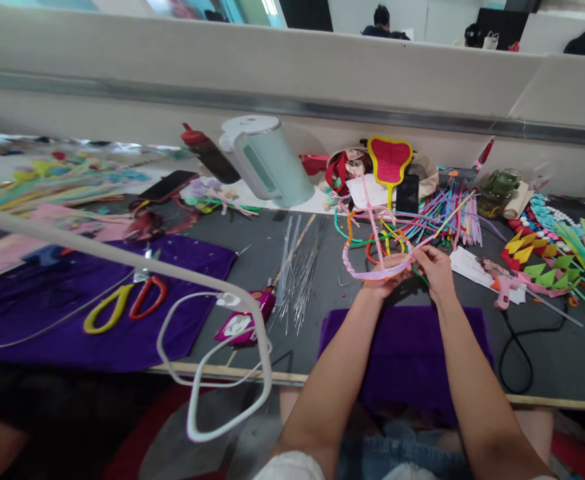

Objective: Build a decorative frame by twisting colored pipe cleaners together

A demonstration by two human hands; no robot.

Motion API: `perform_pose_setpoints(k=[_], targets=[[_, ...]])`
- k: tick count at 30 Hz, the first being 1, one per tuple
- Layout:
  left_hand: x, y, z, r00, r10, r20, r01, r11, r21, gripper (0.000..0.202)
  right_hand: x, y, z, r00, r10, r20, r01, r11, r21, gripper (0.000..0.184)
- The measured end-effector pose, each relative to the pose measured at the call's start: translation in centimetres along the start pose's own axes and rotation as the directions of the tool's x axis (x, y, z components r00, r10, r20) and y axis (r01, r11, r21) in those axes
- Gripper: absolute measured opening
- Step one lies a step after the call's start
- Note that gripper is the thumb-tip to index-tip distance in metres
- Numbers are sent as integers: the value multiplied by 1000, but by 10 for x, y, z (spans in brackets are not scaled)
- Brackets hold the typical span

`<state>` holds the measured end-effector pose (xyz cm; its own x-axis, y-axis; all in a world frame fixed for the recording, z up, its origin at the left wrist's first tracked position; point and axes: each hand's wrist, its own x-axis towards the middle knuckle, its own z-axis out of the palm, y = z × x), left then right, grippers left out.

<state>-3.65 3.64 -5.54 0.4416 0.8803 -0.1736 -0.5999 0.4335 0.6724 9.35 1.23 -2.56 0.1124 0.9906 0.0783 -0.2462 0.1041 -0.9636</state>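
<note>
Both my hands meet in front of me above the table, at a looped frame of pipe cleaners (349,265) in pink, lilac and orange. My left hand (391,273) is closed around the frame's lower edge, palm partly turned up. The fingers of my right hand (433,267) pinch the same work at its right end, close to my left fingertips. A straight pink strip (374,227) rises from the frame. Just under my wrists lies a folded purple cloth (422,347). Past my hands rests a bundle of coloured pipe cleaners (455,217).
Yellow-and-red scissors (125,303) lie on a purple cloth (182,287) at left. A white bent tube (212,277) crosses the left foreground. Loose metal wires (300,280) lie mid-table. A pale-green kettle (277,163) stands behind. A pink glue gun (508,290) with black cord is at right.
</note>
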Motion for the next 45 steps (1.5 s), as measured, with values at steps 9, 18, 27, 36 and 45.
perform_pose_setpoints(k=[9, 18, 27, 36, 45], targets=[[-4, 3, 7, 1000, -13, -6, 14, 987, 157, 16, -3, -6, 0, 987, -138, -79, 128, 984, -120, 25], [-6, 2, 10, 998, 50, 30, -55, 978, 199, 18, -4, -2, 6, 996, 37, -79, -25, 989, 146, 28], [-9, 6, 14, 999, 32, 33, -39, 969, 245, 22, -1, -1, 1, 995, 92, -21, -88, 985, 149, 27], [-10, 8, 13, 999, 45, -5, -41, 938, 345, 23, 2, 2, -7, 991, 119, 52, -123, 989, 82, 29], [-11, 6, 14, 999, -14, 41, 0, 945, 328, 31, 3, 2, -7, 991, 133, -23, -129, 982, 135, 25]])
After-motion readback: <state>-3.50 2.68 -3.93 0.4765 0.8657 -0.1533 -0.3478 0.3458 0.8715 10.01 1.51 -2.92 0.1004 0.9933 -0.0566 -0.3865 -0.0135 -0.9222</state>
